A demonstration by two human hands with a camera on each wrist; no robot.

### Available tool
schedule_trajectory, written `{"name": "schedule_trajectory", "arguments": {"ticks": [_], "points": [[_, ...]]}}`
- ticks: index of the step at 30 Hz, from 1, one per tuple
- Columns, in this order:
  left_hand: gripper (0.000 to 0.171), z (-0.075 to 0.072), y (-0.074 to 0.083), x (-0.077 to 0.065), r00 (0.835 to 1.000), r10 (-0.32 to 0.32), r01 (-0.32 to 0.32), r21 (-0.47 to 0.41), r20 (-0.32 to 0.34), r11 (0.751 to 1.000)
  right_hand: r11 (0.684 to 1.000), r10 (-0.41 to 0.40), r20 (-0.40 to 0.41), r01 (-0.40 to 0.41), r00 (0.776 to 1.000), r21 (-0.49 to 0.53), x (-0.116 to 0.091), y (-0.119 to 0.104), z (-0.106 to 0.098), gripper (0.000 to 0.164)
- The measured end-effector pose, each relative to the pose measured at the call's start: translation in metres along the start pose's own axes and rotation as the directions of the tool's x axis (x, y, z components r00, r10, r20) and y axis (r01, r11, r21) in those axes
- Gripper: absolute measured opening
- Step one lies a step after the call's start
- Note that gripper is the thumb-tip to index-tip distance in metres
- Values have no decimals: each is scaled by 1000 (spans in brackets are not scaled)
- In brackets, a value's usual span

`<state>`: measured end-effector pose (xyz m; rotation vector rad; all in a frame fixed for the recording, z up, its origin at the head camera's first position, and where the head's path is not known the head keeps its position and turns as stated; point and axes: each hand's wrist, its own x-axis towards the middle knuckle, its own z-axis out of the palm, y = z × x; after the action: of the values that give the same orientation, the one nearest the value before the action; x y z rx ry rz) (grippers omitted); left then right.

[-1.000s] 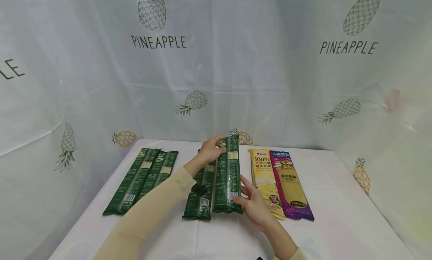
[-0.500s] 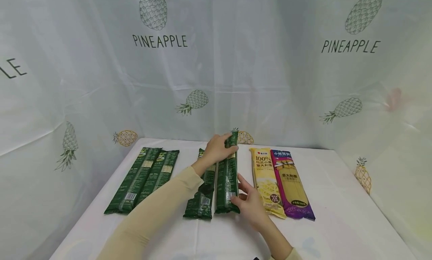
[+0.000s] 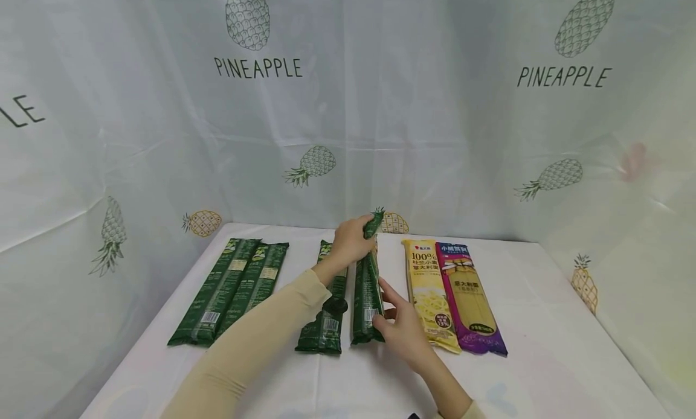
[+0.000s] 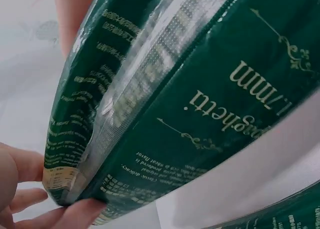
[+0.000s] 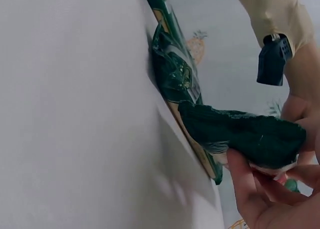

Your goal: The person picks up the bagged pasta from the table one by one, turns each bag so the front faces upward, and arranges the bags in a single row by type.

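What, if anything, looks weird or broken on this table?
I see nothing spilled or broken. Only the green spaghetti packet in the left hand and right hand looks odd: it's tilted partly on edge, while the yellow pasta packet and purple pasta packet lie flat.

Spaghetti packet (image 4: 170, 114) (glossy green) in left grip (image 4: 30, 199).

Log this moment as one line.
left hand: grips spaghetti packet, far end | right hand: holds near end | table: three more green packets, yellow packet, purple packet
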<state>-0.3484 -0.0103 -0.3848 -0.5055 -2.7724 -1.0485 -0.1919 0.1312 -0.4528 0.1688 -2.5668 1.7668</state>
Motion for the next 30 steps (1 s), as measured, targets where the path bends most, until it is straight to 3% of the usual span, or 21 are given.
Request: {"name": "schedule_trajectory", "arguments": {"ticks": [4, 8, 12, 17, 19, 24, 30], "points": [[59, -2, -2, 1, 1000, -23, 21, -92, -12, 996, 999, 35, 4, -35, 999, 27, 2, -2, -3, 76], [59, -5, -1, 1, 999, -16, 10, -164, -34, 986, 978, 115, 10, -115, 993, 174, 5, -6, -7, 85], [62, -10, 1, 0, 999, -22, 9, -242, -50, 970, 921, 177, 95, -199, 980, 333, 8, -7, -11, 94], [64, -13, 0, -1, 998, -55, 41, -314, -35, 948, 824, 212, 233, -302, 949, 480, 10, 1, -16, 80], [64, -13, -2, -2, 997, -69, 57, -327, -24, 943, 803, 204, 259, -313, 944, 507, 11, 4, -15, 77], [65, -11, -6, -4, 996, -94, 87, -323, -6, 943, 804, 144, 257, -264, 956, 533, 11, 10, -11, 84], [63, -12, -6, -7, 995, -96, 98, -270, 20, 958, 833, 151, 157, -211, 976, 512, 10, 10, -9, 84]]}}
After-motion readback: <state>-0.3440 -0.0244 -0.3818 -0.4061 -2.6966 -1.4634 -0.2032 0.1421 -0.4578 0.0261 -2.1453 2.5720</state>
